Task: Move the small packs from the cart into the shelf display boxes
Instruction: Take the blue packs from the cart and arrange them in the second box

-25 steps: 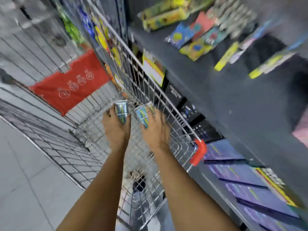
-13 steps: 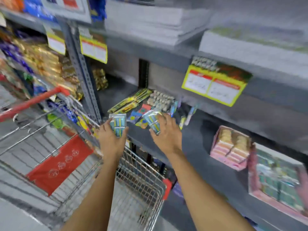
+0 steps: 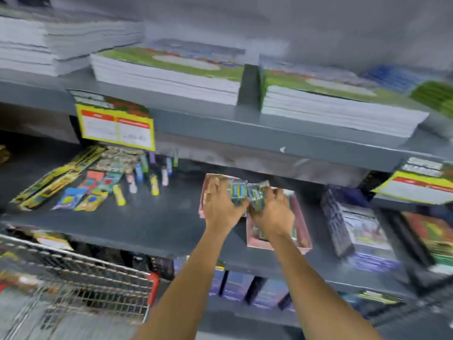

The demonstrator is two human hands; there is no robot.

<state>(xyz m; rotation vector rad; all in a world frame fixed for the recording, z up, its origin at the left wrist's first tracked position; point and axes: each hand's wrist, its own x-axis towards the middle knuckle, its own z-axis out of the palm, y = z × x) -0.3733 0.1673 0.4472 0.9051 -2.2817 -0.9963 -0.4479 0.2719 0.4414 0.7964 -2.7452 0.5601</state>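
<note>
Over the mid shelf's pink display boxes (image 3: pixel 302 231) | left hand (image 3: pixel 220 207) holding small packs (image 3: pixel 236 192), right hand (image 3: pixel 274 212) holding its own packs (image 3: pixel 256 196) | none released yet | cart (image 3: pixel 81 273) near-left, contents blurred, remaining stock unclear

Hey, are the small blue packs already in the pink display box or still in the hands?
Still in the hands. The left hand and right hand each grip small blue packs above the pink display box.

Left hand (image 3: pixel 221 209), right hand (image 3: pixel 274 212) outstretched, clenched
</note>
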